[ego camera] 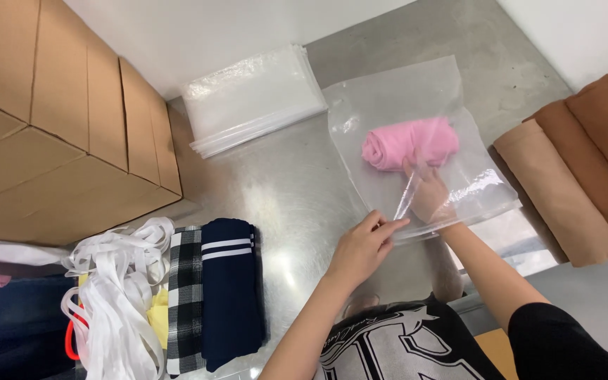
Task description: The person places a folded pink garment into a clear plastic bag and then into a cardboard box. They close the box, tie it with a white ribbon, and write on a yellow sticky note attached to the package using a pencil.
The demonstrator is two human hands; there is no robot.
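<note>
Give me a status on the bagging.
Done: pink garment is rolled and already inside the clear bag. In hand: left hand pinches the bag's open edge, right hand is inside the bag touching the garment. Left: brown rolls and folded clothes lie unbagged.

Left hand (362,246) in a pinching grip, right hand (429,193) reaching forward, fingers extended

Clear plastic bag (395,98) lying flat on the steel table (283,190), open end toward the person. Inside it, a rolled pink cloth (408,143), lying crosswise near the bag's middle.
</note>
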